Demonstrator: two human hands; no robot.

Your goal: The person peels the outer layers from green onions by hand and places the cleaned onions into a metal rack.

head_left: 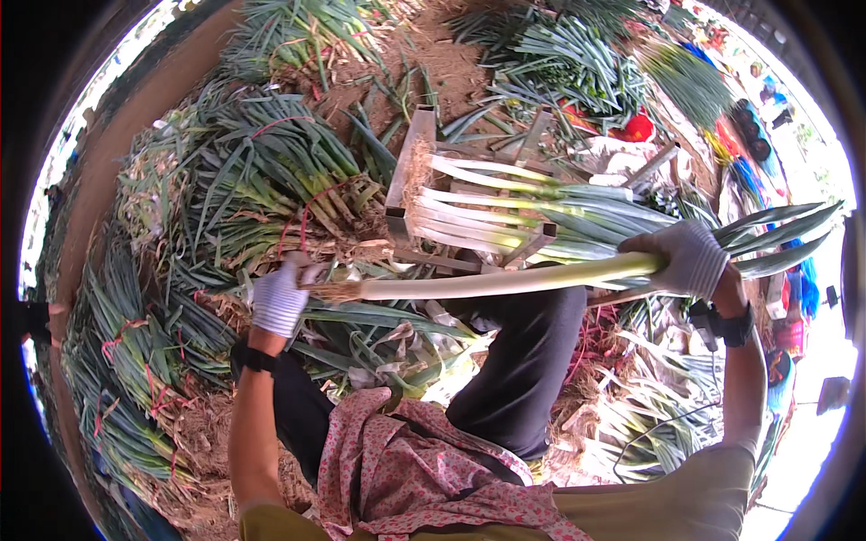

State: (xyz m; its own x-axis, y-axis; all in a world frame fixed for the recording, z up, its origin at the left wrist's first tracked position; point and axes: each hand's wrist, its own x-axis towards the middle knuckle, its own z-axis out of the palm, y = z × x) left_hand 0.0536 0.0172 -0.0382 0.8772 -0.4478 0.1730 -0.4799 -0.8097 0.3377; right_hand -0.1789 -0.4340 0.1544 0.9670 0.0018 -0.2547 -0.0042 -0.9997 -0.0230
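Observation:
Across my lap lies a long green onion (487, 286), white shaft level, roots at the left and leaves at the right. My right hand (681, 260), in a striped glove, is wrapped round it where white turns green. My left hand (281, 296), gloved alike, is closed at the root end (338, 290), its fingers at the root tips; whether they pinch the roots is hard to make out. Just beyond stands a metal frame (415, 162) with upright posts. Several trimmed green onions (487, 203) lie in it, root ends against its left plate, leaves to the right.
Tied bundles of green onions (271, 171) are heaped at the left, with more bundles (126, 361) lower down. Others (577, 68) lie at the far side near a red bag (636, 128). Peeled leaves and scraps (667, 388) cover the ground at my right. My knees (528, 361) flank the frame's near side.

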